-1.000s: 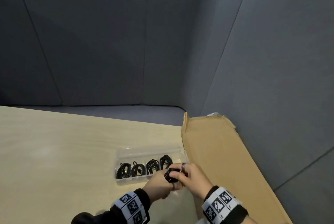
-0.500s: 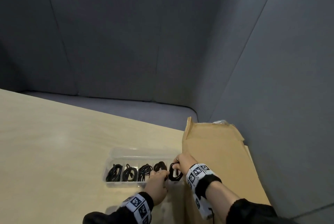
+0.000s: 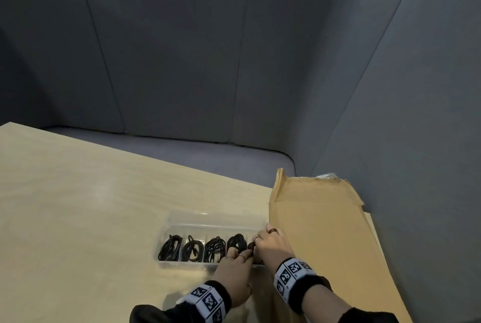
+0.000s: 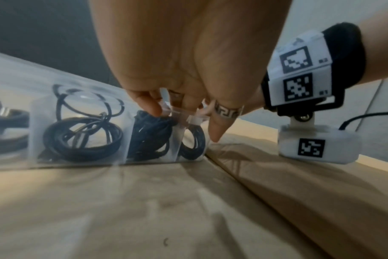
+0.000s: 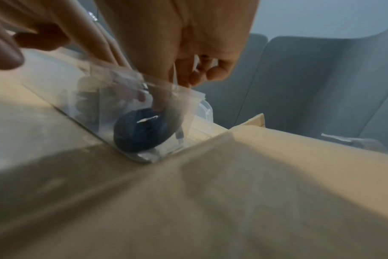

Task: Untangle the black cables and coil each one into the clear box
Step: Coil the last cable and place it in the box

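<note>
A clear box with several compartments lies on the table, its lid open at the back. Several coiled black cables fill the compartments, one coil each. The last black cable coil sits low in the rightmost compartment, between both hands. My right hand reaches over the box's right end. In the right wrist view its thumb presses down on this coil while its other fingers curl by the end wall. My left hand comes from the front, with straight fingertips on top of the coil.
A flat brown cardboard sheet lies right of the box, touching its end. The pale wooden table stretches left and forward. A grey upholstered sofa wraps around the back and right side.
Both hands carried the coil from in front of the box into the rightmost compartment and now press it down there. The head view has tilted and shifted.
</note>
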### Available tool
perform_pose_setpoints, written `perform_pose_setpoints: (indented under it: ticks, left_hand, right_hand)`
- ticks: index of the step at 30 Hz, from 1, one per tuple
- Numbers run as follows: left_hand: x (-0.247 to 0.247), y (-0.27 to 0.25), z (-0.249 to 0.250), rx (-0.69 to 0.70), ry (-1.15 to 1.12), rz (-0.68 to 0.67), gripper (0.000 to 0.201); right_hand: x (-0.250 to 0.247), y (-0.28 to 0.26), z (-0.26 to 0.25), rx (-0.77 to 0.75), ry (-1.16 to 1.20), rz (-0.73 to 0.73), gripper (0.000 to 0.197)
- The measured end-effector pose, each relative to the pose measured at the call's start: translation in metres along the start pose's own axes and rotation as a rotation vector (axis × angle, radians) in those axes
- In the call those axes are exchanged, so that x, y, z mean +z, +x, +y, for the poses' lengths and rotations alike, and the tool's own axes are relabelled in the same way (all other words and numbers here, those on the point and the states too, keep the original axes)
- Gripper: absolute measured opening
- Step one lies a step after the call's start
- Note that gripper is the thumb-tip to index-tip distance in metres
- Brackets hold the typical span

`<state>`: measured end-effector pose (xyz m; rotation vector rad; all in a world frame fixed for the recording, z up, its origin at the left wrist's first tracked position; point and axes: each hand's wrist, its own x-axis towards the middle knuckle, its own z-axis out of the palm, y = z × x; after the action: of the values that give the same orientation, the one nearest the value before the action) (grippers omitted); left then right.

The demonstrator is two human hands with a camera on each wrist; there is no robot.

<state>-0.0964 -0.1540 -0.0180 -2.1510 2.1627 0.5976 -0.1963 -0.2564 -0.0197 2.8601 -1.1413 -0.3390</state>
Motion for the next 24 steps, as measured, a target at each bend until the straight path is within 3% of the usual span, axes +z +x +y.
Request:
perform_pose_setpoints:
  ticks: [4,6,10,14,16,19,24]
  left_hand:
    - [0.004,-0.011,-0.014,-0.121,-0.238,0.204,0.059]
    - [-0.001,-0.019,-0.026,-0.193,-0.184,0.299,0.055]
    - [0.009,-0.027,-0.057,-0.15,-0.031,0.423,0.026]
    - [0.013,-0.029,-0.067,-0.11,0.053,0.246,0.04]
    - [0.015,-0.034,-0.067,-0.137,0.096,0.214,0.027]
    - [0.008,-0.039,-0.062,-0.144,0.112,0.136,0.041]
    - [0.001,-0.03,-0.06,-0.175,0.086,0.001,0.046]
  right_hand:
    - [0.017,-0.008,0.001,-0.008,-0.112,0.145,0.009]
    - [0.016,-0.011,0.0,0.016,-0.091,0.155,0.015]
    - [0.017,-0.007,-0.001,-0.009,-0.059,0.16,0.018]
    - [0.008,-0.007,-0.008,-0.062,-0.035,0.079,0.022]
    - [0.001,-0.01,-0.011,-0.082,-0.019,0.029,0.015]
    - [0.001,-0.011,-0.01,-0.087,-0.027,-0.045,0.03]
    - [-0.005,-0.011,-0.013,-0.028,-0.022,-0.089,0.032]
